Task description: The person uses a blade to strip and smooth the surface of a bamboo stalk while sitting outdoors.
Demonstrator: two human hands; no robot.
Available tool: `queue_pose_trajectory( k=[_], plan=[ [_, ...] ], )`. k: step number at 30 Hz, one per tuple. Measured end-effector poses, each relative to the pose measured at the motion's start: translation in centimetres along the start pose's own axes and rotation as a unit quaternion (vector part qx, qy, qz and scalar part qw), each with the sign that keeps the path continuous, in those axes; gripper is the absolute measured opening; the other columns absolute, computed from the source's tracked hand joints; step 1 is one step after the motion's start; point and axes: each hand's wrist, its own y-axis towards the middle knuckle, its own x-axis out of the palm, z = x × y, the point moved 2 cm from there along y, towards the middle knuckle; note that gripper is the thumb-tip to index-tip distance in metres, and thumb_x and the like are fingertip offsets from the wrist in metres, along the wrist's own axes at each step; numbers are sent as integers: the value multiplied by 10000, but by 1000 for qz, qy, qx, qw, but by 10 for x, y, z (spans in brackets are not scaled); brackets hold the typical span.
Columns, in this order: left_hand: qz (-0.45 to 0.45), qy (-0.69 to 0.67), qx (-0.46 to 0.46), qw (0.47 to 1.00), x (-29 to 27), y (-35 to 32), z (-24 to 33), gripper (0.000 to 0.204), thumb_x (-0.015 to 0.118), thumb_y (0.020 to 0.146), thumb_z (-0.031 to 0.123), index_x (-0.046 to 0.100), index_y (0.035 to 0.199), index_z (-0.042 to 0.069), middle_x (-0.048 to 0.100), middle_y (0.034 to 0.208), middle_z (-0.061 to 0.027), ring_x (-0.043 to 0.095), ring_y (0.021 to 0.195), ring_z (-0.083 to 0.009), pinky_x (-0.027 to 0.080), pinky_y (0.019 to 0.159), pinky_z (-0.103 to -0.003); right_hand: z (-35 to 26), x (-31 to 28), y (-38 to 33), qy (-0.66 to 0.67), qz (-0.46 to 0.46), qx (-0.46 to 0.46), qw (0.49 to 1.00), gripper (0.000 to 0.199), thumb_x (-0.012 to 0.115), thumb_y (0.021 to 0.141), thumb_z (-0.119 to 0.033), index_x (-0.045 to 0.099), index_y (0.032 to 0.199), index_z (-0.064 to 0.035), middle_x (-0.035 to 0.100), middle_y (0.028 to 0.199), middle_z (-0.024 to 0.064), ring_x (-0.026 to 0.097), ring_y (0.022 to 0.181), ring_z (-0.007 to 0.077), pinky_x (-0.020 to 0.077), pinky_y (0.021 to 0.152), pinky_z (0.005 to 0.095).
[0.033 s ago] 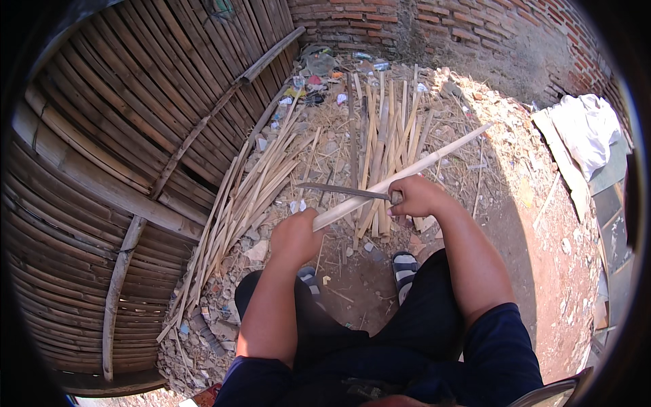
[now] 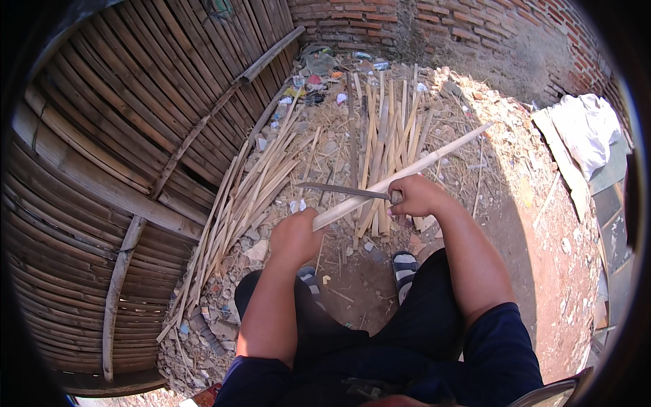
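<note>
My left hand [image 2: 296, 237] is wrapped round the near end of a long pale bamboo strip [image 2: 434, 157], which slants up and away to the right. In my right hand [image 2: 412, 195] is a knife with a long, narrow dark blade [image 2: 339, 189]; its handle is mostly hidden by my fingers. The blade points left and crosses the strip between my two hands, at or just above its surface. I cannot tell whether the edge bites into the bamboo. Beyond my hands lies a loose bundle of bamboo strips [image 2: 384, 129] on the ground.
Another pile of strips [image 2: 261, 182] leans along the slatted bamboo wall [image 2: 169, 88] at left. A brick wall [image 2: 468, 34] closes the far side. White sacking [image 2: 584, 132] lies at far right. Rubble and litter cover the ground around my sandalled feet [image 2: 405, 273].
</note>
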Motion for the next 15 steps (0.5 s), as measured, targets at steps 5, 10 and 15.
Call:
queue_pose_trajectory(
  k=[5, 10, 15],
  plan=[
    [-6, 5, -1, 1000, 0, 1, 1, 303, 795, 913, 350, 730, 1020, 74, 760, 912, -180, 729, 896, -428, 554, 795, -542, 5, 3, 0, -8, 21, -12, 1000, 532, 918, 795, -389, 761, 1168, -44, 765, 1048, 201, 746, 1009, 363, 568, 881, 441],
    [-7, 0, -3, 1000, 0, 1, 0, 298, 795, 914, 344, 730, 1022, 74, 762, 907, -179, 731, 895, -426, 554, 795, -541, 0, 0, -1, -2, 0, 0, 1000, 586, 905, 796, -405, 744, 1226, -41, 758, 1100, 207, 727, 1069, 385, 560, 927, 466],
    [-7, -10, -9, 1000, -1, 0, 0, 295, 782, 929, 337, 729, 1034, 67, 762, 912, -181, 729, 899, -429, 553, 796, -537, -2, -8, -3, 25, 12, 2, 1000, 576, 902, 795, -394, 751, 1205, -19, 759, 1102, 223, 726, 1064, 398, 560, 938, 469]
  ],
)
